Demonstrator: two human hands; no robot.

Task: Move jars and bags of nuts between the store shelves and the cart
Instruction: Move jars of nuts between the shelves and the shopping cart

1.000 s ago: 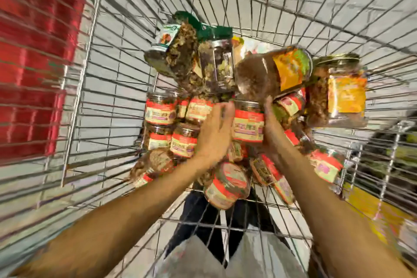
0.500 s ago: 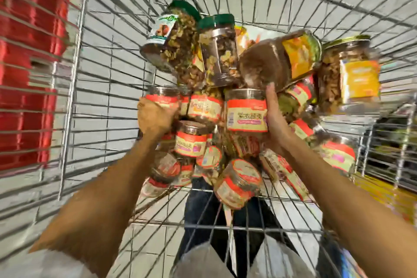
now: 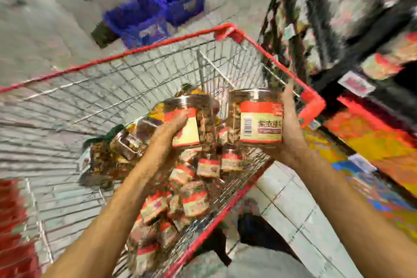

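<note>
The picture is heavily blurred. My left hand (image 3: 172,126) grips a clear jar of nuts with a red and cream label (image 3: 191,119), held above the wire cart (image 3: 140,79). My right hand (image 3: 290,128) holds a second jar with the same label (image 3: 255,117) beside the cart's right rim. Both jars are lifted clear of the pile. Several more red-labelled jars (image 3: 191,189) lie in the cart below my hands, and green-lidded jars (image 3: 121,140) lie to their left.
Store shelves (image 3: 352,36) packed with goods rise at the right, close to the cart's red-edged rim (image 3: 313,101). Blue baskets (image 3: 158,7) sit on the tiled floor beyond the cart. A red object (image 3: 13,232) shows at the lower left.
Both hands have lifted one jar each out of the pile. The view has swung from straight down into the cart up toward its rim, the floor and the shelves.
</note>
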